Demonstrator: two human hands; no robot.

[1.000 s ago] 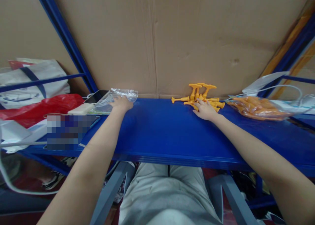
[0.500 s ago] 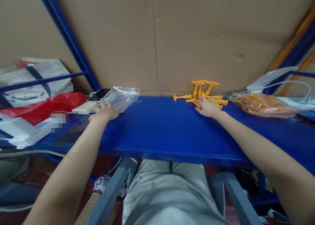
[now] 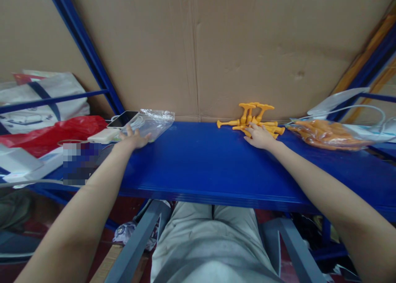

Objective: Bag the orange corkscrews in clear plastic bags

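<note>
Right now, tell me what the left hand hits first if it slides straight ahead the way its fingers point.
The left hand points toward the back of the shelf; its fingertips already meet the clear plastic bag, so that comes first. The phone lies just left of that line, though depth is hard to judge.

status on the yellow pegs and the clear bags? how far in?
Done: one bag on the right of the blue shelf already looks full of orange-yellow parts. In hand: right hand rests on the loose yellow pegs; left hand touches an empty-looking clear bag. Left: the loose pile is still unbagged.
</note>
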